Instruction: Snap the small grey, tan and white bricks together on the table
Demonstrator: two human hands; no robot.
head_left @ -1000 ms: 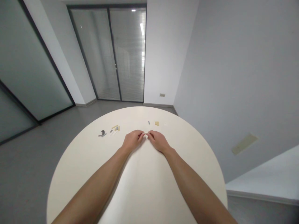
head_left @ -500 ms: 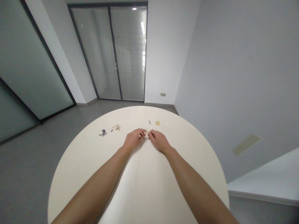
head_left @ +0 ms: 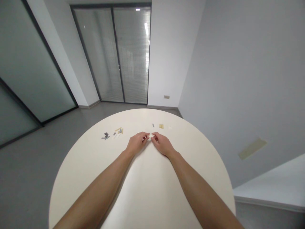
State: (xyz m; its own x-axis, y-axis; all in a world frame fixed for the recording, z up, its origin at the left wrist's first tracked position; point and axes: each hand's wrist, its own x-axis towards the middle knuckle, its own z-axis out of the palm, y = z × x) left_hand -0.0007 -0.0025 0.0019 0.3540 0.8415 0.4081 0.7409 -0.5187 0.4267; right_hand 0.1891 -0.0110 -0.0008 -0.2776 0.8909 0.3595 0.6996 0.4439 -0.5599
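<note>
My left hand (head_left: 137, 142) and my right hand (head_left: 162, 143) meet near the middle of the round white table (head_left: 147, 190). Between their fingertips is a small whitish piece (head_left: 150, 135), pinched from both sides; its exact shape is too small and too covered to tell. Left of my left hand lie yellow strips (head_left: 118, 129), thin white sticks (head_left: 117, 136) and a small grey piece (head_left: 114, 134). Beyond my right hand are a flat yellow piece (head_left: 161, 126) and a short grey bar (head_left: 153, 125).
A cluster of dark grey pieces (head_left: 106, 135) sits farther left on the table. A faint clear or white bit (head_left: 170, 127) lies right of the yellow piece. Behind the table stand glazed doors (head_left: 131, 57), and a grey wall (head_left: 243, 79) rises on the right.
The fingers have shifted slightly around the small piece, which now looks whiter and less yellow. The loose pieces on the table lie as before.
</note>
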